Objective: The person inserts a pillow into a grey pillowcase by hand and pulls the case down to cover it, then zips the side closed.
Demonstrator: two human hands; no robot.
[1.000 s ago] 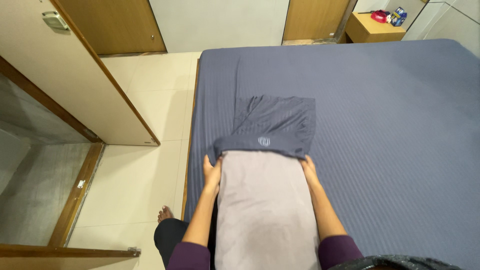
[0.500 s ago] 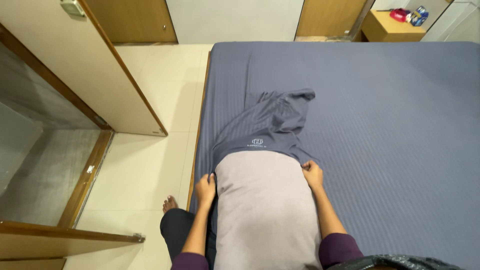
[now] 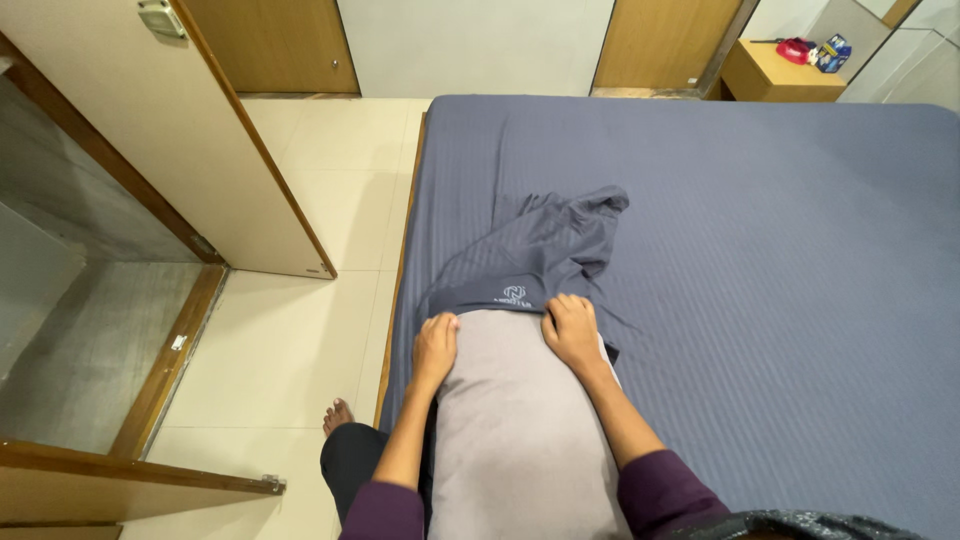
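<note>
A pale grey pillow [image 3: 525,420] lies on the near left part of the bed [image 3: 760,230], its left long side close to the bed's left edge, which runs beside the cream tiled floor [image 3: 320,330]. A dark blue pillowcase [image 3: 535,255] caps the pillow's far end; only that end sits inside it, and the rest of the case lies loose and crumpled on the sheet beyond, one corner bunched up farthest from the pillow. Nearly all of the pillow is outside the case.

The left hand [image 3: 436,346] rests palm down on the pillow's far left corner, fingers spread flat and touching the case's open hem, gripping nothing. The right hand [image 3: 572,330] lies flat on the far right part of the pillow, fingers loosely curved against the same hem; I cannot tell whether it pinches the cloth.

To the right of the pillow and beyond the case the bed is smooth blue sheet. Left of the pillow, across the floor, an open wardrobe door [image 3: 190,150] stands. A wooden bedside table [image 3: 775,78] sits past the bed's far right corner, with small red and blue things on top.
</note>
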